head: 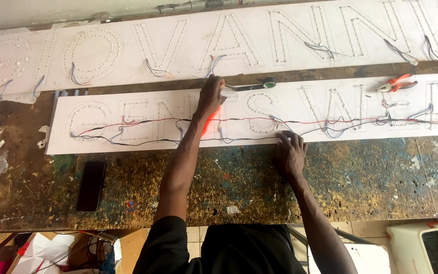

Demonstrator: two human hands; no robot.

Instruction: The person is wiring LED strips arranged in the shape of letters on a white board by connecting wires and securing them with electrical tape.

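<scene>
My left hand [211,96] reaches over the near white sign board [102,144], near its far edge. It grips an orange-handled tool [209,123] whose handle shows below the wrist. My right hand [290,153] lies with fingers spread on the board's near edge, touching the red and black wires [148,122] that run along the rows of small lights in the cut-out letters. A longer white sign board [259,30] with lit-dot letters lies beyond it.
A dark tape roll [269,81] and a metal strip lie just right of my left hand. Orange pliers [399,82] rest at the far right. A black phone [91,185] lies on the paint-stained bench [371,177]. A white bin [422,246] stands on the floor.
</scene>
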